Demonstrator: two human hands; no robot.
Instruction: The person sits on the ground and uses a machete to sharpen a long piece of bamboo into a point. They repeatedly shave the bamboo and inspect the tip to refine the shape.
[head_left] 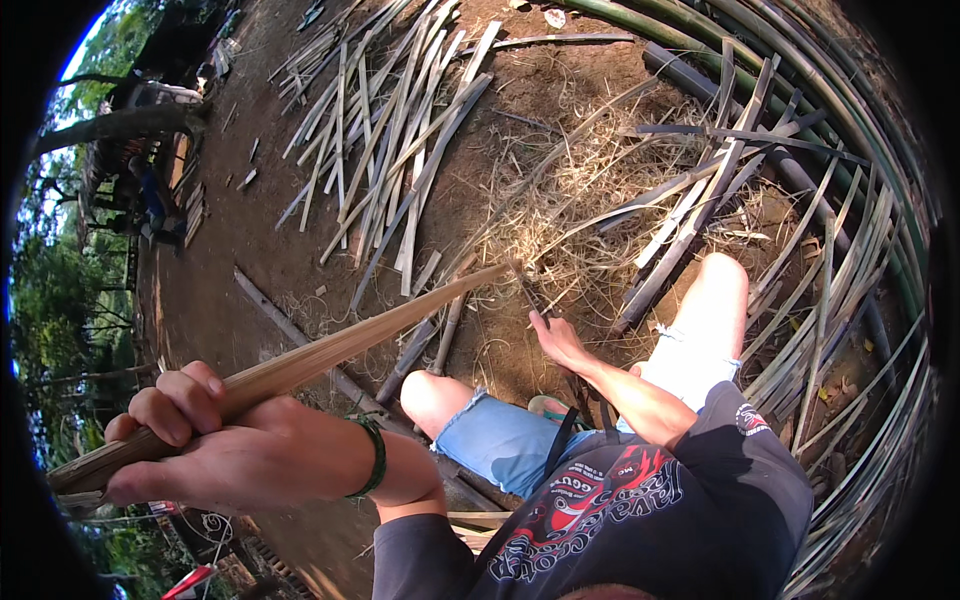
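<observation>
We barely made out the dark tool (529, 290) our right fingers (542, 330) gripped; our left fingers (158, 412) clamped a tan, grainy strip (370, 338), near end lost at the rim.

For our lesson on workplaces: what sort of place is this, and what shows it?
Probably an outdoor bamboo-working yard: long pale flat split-bamboo strips lie on bare brown earth, thin curly straw-coloured shavings are strewn nearby, and long round green bamboo poles run along the upper right.

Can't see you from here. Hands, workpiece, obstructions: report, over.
Left hand gripping long pale strip. Right hand around slim dark tool near strip's far end. Shavings scattered beyond; nothing visibly blocking strip.
</observation>
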